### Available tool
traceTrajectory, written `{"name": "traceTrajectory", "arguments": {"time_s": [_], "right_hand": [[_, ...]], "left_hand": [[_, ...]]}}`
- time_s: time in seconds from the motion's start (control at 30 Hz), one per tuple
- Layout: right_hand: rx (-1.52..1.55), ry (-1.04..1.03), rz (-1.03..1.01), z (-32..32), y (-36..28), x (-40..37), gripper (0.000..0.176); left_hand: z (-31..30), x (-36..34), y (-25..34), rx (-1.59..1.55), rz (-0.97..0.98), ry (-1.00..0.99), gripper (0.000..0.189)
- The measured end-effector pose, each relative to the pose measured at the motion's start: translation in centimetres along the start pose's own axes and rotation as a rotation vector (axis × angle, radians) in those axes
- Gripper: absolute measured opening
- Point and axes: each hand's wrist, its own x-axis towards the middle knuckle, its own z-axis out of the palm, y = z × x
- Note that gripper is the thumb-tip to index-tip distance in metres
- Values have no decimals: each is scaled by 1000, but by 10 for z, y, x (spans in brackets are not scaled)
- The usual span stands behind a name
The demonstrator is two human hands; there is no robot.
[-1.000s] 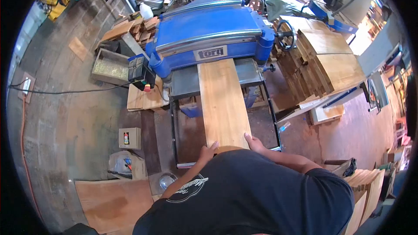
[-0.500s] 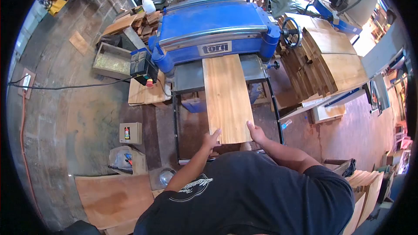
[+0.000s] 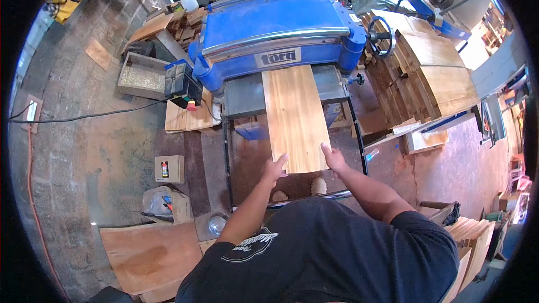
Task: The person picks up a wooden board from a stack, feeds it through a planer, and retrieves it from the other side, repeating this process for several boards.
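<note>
A long, light wooden board [image 3: 296,118] lies with its far end under the front of the blue planer [image 3: 275,22], on the grey metal bed [image 3: 244,100]. My left hand [image 3: 275,167] grips the board's near left corner, thumb on top and fingers underneath. At the near right corner, my right hand [image 3: 333,159] holds the edge in the same way. The fingers below the board are mostly hidden. Where the far end goes inside the machine cannot be seen.
A control box with a red button [image 3: 191,105] stands left of the planer, its cable [image 3: 95,116] running left. Stacked boards [image 3: 443,84] lie at the right beside a handwheel [image 3: 381,36]. A small carton [image 3: 169,169] and plywood [image 3: 151,255] are at the lower left.
The board and both my hands have moved forward, toward the planer. The view has shifted slightly. At the top, the other person has moved mostly out of view.
</note>
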Motion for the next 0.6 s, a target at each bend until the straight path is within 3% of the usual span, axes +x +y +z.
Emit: {"name": "traceTrajectory", "arguments": {"time_s": [0.23,0.3,0.33,0.37,0.4,0.6], "right_hand": [[-80,-30,-30,-4,-24,9,63],[-37,-61,-1,3,-14,25,64],[-138,-72,-3,5,2,49,65],[-103,-78,44,3,-35,13,67],[-121,-128,24,2,-33,18,67],[73,-321,12,-17,-12,4,67]], "left_hand": [[-2,10,22,76,-15,25,61],[-9,13,31,121,-74,4,53],[-13,18,26,59,5,-26,50],[-11,7,40,87,41,3,44],[-16,17,40,100,19,-32,40],[-5,38,42,107,35,26,52]]}}
